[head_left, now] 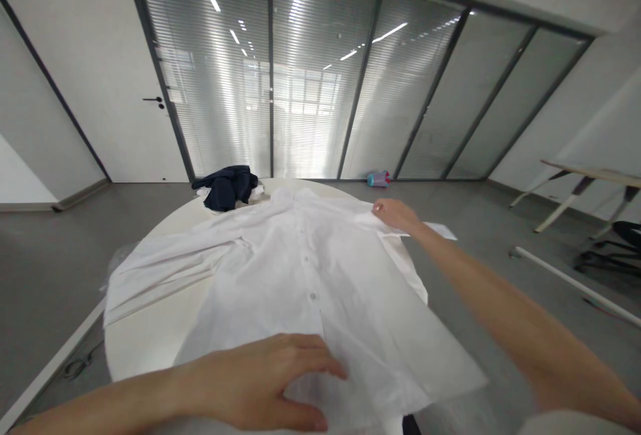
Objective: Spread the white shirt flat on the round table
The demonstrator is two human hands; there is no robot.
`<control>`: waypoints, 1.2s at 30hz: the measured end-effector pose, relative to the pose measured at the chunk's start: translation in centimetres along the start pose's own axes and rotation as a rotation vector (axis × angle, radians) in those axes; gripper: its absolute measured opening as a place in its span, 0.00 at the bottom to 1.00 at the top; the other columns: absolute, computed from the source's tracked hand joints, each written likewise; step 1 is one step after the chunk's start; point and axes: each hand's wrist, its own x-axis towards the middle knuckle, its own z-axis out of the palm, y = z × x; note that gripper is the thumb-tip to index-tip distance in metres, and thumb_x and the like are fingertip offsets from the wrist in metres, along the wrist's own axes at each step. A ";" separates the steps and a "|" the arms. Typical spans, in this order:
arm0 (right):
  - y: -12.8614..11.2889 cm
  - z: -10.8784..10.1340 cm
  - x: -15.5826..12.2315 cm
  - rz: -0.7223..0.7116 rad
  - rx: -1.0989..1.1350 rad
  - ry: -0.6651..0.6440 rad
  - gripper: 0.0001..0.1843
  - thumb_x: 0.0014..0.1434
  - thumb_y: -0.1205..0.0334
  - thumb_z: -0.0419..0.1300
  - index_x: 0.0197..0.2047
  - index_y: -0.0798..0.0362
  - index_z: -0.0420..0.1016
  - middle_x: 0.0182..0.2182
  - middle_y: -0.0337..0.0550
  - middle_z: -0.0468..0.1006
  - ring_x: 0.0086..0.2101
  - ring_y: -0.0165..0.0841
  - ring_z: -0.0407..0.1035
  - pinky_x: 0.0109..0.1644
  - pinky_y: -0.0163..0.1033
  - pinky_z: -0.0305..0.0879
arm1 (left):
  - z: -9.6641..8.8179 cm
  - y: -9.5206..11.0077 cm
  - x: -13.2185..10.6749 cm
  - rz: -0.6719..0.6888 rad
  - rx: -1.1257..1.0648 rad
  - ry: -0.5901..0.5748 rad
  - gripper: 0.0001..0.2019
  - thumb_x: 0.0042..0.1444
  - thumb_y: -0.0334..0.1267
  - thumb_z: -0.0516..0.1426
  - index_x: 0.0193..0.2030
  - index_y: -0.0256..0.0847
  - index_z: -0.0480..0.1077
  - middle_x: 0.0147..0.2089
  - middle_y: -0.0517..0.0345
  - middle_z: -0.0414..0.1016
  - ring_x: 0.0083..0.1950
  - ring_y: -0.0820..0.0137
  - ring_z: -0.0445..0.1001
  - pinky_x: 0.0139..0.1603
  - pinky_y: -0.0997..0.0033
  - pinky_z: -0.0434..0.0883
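Observation:
A white button-up shirt (300,268) lies spread front-up over a round white table (145,335), its left sleeve stretched out to the left. My left hand (265,381) rests flat on the shirt's near hem, fingers apart. My right hand (395,213) reaches to the far right and lies on the shirt's shoulder, where the right sleeve starts; whether it pinches the cloth I cannot tell.
A crumpled dark navy garment (228,188) sits at the table's far edge. On the grey floor by the glass wall lies a small pink and blue object (379,178). Folding tables (585,184) and a white pole (575,281) stand at right.

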 end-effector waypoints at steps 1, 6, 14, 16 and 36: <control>0.0 1.0 -1.3 -0.023 -0.024 -0.062 0.14 0.64 0.50 0.61 0.41 0.53 0.77 0.41 0.46 0.80 0.40 0.37 0.73 0.44 0.40 0.69 | 0.3 -0.3 -1.6 -0.038 0.041 -0.005 0.25 0.59 0.37 0.62 0.63 0.52 0.67 0.58 0.56 0.74 0.58 0.63 0.74 0.60 0.63 0.70; 2.1 3.6 -10.2 -0.101 -0.163 -0.328 0.27 0.64 0.37 0.51 0.29 0.51 0.73 0.30 0.46 0.79 0.31 0.37 0.72 0.33 0.38 0.59 | 3.6 -3.6 -10.2 -0.187 0.441 0.108 0.41 0.46 0.32 0.69 0.66 0.61 0.62 0.66 0.56 0.66 0.66 0.54 0.66 0.62 0.53 0.70; 7.1 5.8 -20.0 0.094 0.140 -0.437 0.26 0.55 0.34 0.57 0.24 0.50 0.67 0.25 0.45 0.76 0.27 0.37 0.70 0.31 0.40 0.60 | 8.4 -9.4 -17.2 -0.311 0.826 0.553 0.35 0.50 0.24 0.55 0.64 0.58 0.66 0.64 0.56 0.70 0.63 0.56 0.70 0.63 0.56 0.71; 7.8 6.5 -21.1 0.101 0.319 -0.501 0.26 0.52 0.34 0.59 0.25 0.49 0.65 0.23 0.42 0.74 0.25 0.34 0.69 0.30 0.38 0.60 | 7.9 -9.2 -17.7 -0.307 0.790 0.540 0.31 0.53 0.25 0.54 0.62 0.57 0.68 0.63 0.58 0.72 0.60 0.60 0.74 0.60 0.62 0.73; 6.3 5.4 -25.8 0.002 0.692 -0.247 0.28 0.50 0.44 0.65 0.51 0.48 0.73 0.36 0.45 0.78 0.36 0.40 0.74 0.43 0.45 0.73 | 5.3 -2.0 -14.1 -0.067 0.660 0.544 0.14 0.65 0.33 0.51 0.52 0.49 0.74 0.47 0.54 0.79 0.47 0.70 0.79 0.50 0.81 0.74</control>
